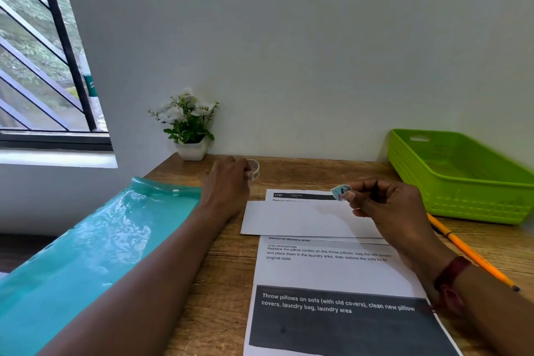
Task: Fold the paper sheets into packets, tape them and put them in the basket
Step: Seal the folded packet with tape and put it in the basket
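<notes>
Pinching a small blue-and-white strip [341, 192], likely tape, the right hand [384, 205] hovers just above the folded paper [303, 221], the nearer hand to it. The paper lies crosswise, long axis left to right. The left hand [226, 182] curls around the tape roll [255, 169] near the back edge of the table [219, 269]. The basket [462, 199] sits back right.

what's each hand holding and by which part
The right hand pinches a small blue-and-white piece by its right edge, between thumb and fingertip. The left hand touches the tape roll at its left side; whether it grips cannot be told.
</notes>
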The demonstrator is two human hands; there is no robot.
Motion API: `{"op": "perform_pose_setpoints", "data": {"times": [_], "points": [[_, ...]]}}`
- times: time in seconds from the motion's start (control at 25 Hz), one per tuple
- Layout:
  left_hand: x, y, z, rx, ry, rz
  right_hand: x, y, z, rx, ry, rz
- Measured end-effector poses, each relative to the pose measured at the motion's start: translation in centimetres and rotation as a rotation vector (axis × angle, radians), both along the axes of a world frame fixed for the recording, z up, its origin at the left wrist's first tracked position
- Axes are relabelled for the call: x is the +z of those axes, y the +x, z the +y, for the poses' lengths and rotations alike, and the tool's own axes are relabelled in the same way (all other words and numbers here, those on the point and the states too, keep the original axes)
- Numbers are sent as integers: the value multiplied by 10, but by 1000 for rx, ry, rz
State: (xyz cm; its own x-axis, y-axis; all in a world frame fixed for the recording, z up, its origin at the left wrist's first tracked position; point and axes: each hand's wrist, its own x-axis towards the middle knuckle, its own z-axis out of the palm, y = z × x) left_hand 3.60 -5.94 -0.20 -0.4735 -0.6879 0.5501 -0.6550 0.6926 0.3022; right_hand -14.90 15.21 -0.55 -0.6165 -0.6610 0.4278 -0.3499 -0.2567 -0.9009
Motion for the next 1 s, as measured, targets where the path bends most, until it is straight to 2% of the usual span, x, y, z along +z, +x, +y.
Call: {"op": "perform_pose_setpoints", "data": {"times": [0.12,0.28,0.48,0.64,0.8,1.0], "points": [[-4,-1,-1,45,21,-134,-3,-12,-2,-34,54,31],[-6,-2,-3,82,-7,-195,-5,-30,-1,-82,102,53],[-10,1,-9,129,17,-144,-1,-49,7,-258,156,512],[-4,-2,-2,184,-13,-136,-4,-67,8,-280,235,700],[8,-7,17,66,-103,-79,-7,-79,9,-226,295,799],[41,-29,61,-111,-202,-304,-16,-88,-3,-219,363,823]]}}
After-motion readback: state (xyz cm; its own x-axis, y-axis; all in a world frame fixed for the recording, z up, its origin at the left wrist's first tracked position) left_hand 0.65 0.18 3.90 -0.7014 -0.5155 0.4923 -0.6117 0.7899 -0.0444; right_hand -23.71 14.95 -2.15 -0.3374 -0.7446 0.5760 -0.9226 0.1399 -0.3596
